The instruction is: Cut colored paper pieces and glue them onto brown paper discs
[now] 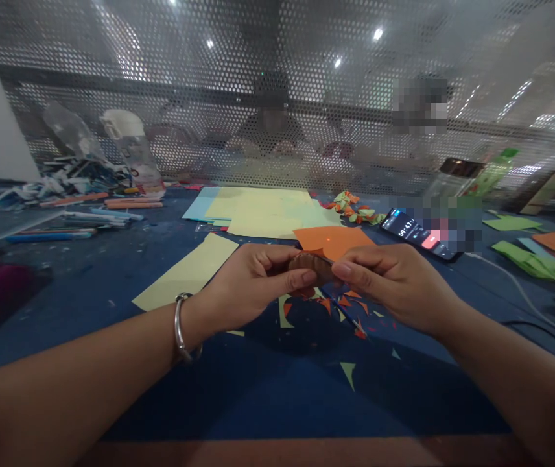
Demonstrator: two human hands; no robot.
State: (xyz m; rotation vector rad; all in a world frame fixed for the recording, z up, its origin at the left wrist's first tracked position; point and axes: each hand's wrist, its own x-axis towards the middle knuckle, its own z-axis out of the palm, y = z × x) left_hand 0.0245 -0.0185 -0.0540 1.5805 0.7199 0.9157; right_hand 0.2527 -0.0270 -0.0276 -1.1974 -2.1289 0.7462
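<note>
My left hand [258,282] pinches a small, brownish-orange piece of paper [310,261] between thumb and fingers. It has a rounded upper edge and lies in shadow, so its exact shape is hard to make out. At its right end my right hand [389,279] is closed, thumb against fingers, on the same piece. Behind the hands lies an orange paper sheet [338,239]. Below them, orange and pale-yellow paper scraps [348,374] are scattered on the blue table [258,389], beside a thin blue stick-like thing [348,312].
Yellow and blue sheets [268,214] are stacked at the back, near a pile of cut paper pieces [350,206]. A pale-yellow strip [185,269] lies left. A phone [421,235] with a cable, a bottle [131,152], markers [54,233] and green paper [540,263] surround the work area.
</note>
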